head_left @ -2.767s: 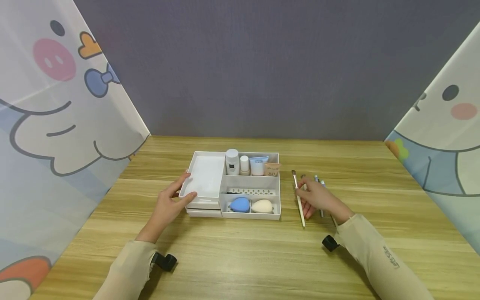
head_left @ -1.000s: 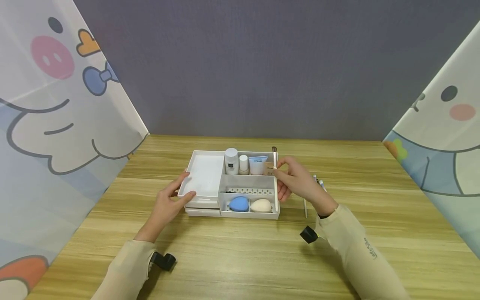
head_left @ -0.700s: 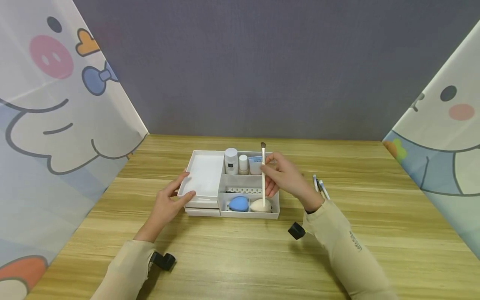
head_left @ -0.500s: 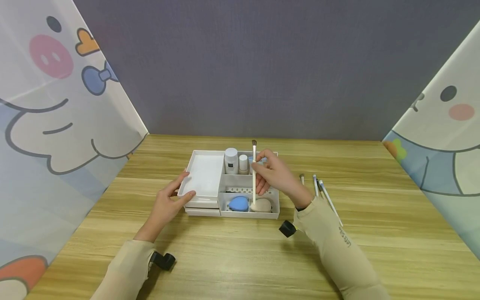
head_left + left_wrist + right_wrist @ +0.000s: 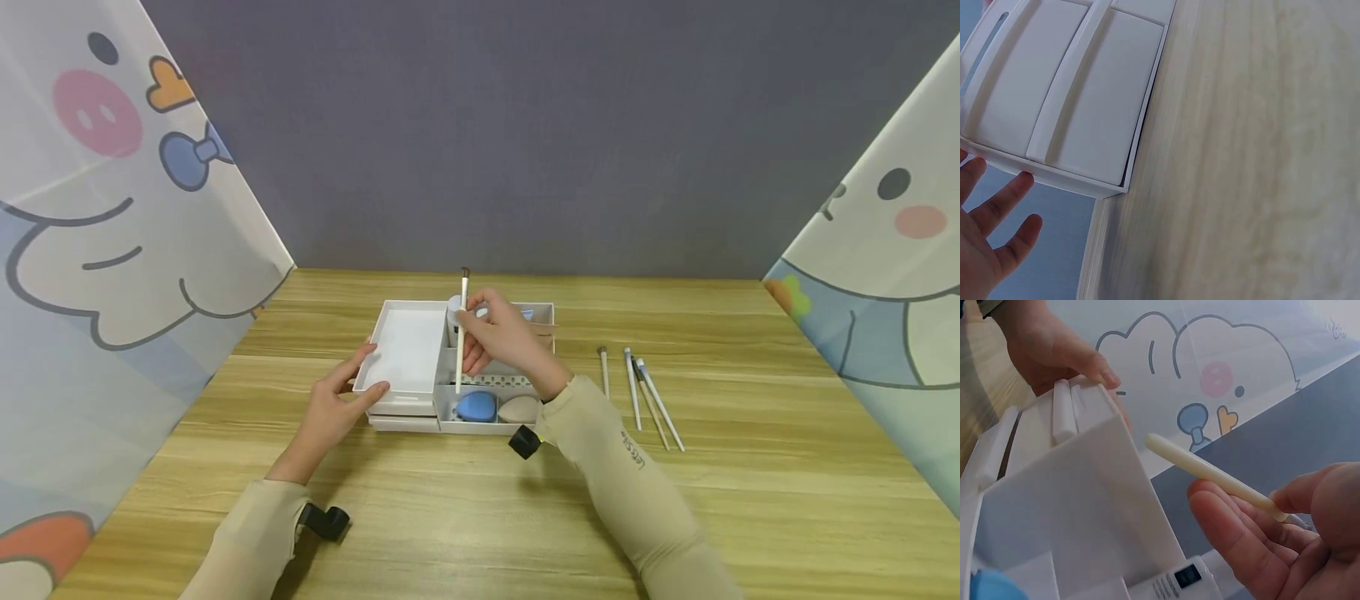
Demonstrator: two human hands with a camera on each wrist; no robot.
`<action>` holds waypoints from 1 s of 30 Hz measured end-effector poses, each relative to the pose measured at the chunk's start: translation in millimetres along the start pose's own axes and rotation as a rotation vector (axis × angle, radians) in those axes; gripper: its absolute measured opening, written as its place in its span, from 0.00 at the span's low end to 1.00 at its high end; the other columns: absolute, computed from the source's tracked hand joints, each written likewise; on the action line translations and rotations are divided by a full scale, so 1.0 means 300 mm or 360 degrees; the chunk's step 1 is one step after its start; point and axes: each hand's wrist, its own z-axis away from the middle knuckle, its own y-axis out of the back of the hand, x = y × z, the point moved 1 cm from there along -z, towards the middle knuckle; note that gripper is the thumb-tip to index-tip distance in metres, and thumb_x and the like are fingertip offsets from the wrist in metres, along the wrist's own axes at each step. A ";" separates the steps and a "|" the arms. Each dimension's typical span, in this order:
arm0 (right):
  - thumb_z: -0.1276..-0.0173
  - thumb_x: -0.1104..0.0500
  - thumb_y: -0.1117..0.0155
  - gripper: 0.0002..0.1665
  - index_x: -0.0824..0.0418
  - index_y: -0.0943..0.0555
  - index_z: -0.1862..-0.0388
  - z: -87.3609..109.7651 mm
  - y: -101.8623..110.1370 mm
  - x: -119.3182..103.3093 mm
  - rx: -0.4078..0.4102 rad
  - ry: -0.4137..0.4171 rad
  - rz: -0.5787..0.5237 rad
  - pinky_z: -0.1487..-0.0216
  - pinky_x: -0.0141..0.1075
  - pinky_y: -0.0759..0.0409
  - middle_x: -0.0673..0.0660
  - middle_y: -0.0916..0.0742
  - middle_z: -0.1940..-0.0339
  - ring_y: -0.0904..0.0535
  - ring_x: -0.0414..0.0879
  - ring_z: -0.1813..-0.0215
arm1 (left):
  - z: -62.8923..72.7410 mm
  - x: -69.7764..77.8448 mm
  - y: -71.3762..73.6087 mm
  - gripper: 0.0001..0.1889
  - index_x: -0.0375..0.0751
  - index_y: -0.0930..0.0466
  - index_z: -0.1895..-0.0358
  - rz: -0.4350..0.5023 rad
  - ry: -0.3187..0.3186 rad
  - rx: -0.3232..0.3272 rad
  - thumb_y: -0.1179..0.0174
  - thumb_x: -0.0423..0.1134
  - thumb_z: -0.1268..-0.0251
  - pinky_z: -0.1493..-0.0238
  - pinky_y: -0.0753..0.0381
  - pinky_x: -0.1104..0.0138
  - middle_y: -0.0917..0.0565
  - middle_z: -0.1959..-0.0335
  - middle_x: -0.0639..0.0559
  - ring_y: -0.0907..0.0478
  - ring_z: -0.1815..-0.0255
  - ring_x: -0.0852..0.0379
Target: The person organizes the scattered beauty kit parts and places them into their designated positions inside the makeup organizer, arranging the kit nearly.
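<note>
A white makeup organizer (image 5: 408, 343) with drawers on its left and open compartments on its right stands on the table. My right hand (image 5: 498, 335) pinches a pale-handled makeup brush (image 5: 460, 354), bristles up, above the compartments; its handle end shows close in the right wrist view, the brush (image 5: 1210, 472) crossing the fingertips. My left hand (image 5: 336, 410) rests on the organizer's left side, thumb at the front top edge. In the left wrist view its spread fingers touch the side wall. A blue makeup sponge (image 5: 476, 407) and a beige sponge (image 5: 519, 409) sit in the front compartments.
Several brushes lie to the organizer's right, among them a brown-tipped brush (image 5: 604, 371) and a blue-tipped brush (image 5: 632, 390). Bottles and tubes in the back compartments are partly hidden by my right hand. A grey panel (image 5: 480, 142) stands behind the wooden table (image 5: 420, 517).
My right hand has picked up the brush from the table and carried it left, over the organizer's compartments, turning it bristles up. The left hand stays put.
</note>
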 end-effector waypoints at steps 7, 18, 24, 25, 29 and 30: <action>0.19 0.58 0.50 0.14 0.64 0.38 0.44 -0.062 -0.065 -0.036 0.0045 0.0008 -0.0104 0.74 0.49 0.15 0.65 0.16 0.79 0.17 0.51 0.82 | -0.005 -0.003 0.000 0.30 0.37 0.27 0.31 0.0001 0.0010 0.0009 0.32 0.31 0.37 0.56 0.24 0.80 0.31 0.29 0.40 0.20 0.52 0.56; 0.19 0.59 0.51 0.13 0.64 0.40 0.45 -0.147 -0.185 -0.040 0.0054 -0.0103 -0.0184 0.74 0.44 0.15 0.67 0.15 0.78 0.17 0.50 0.82 | -0.004 0.003 0.000 0.29 0.36 0.27 0.32 -0.0042 -0.0030 0.0005 0.33 0.32 0.36 0.57 0.25 0.80 0.29 0.31 0.38 0.21 0.51 0.53; 0.19 0.60 0.51 0.10 0.64 0.39 0.49 -0.180 -0.234 -0.031 -0.0050 -0.0229 -0.0204 0.73 0.44 0.14 0.70 0.15 0.76 0.16 0.53 0.80 | -0.001 0.006 0.004 0.29 0.35 0.28 0.31 -0.0020 0.0009 0.0003 0.33 0.30 0.36 0.59 0.23 0.78 0.29 0.31 0.37 0.19 0.54 0.43; 0.19 0.60 0.51 0.10 0.64 0.39 0.50 -0.184 -0.239 -0.029 -0.0065 -0.0255 -0.0206 0.73 0.43 0.14 0.70 0.15 0.76 0.16 0.54 0.80 | -0.001 0.007 0.005 0.30 0.35 0.28 0.31 -0.0011 0.0013 0.0002 0.33 0.30 0.37 0.59 0.23 0.78 0.29 0.31 0.37 0.19 0.55 0.42; 0.19 0.61 0.53 0.08 0.66 0.35 0.53 -0.200 -0.244 -0.027 -0.0161 -0.0332 -0.0151 0.73 0.42 0.15 0.69 0.15 0.77 0.17 0.52 0.81 | -0.001 0.009 0.004 0.30 0.35 0.29 0.30 -0.0001 0.0032 -0.0010 0.33 0.30 0.37 0.59 0.23 0.78 0.29 0.31 0.37 0.19 0.54 0.40; 0.18 0.61 0.53 0.09 0.68 0.34 0.54 -0.203 -0.243 -0.028 -0.0190 -0.0342 -0.0121 0.74 0.41 0.15 0.69 0.15 0.77 0.17 0.52 0.81 | -0.001 0.009 0.004 0.30 0.35 0.29 0.30 -0.0001 0.0038 -0.0014 0.33 0.30 0.37 0.59 0.23 0.78 0.29 0.31 0.37 0.19 0.53 0.40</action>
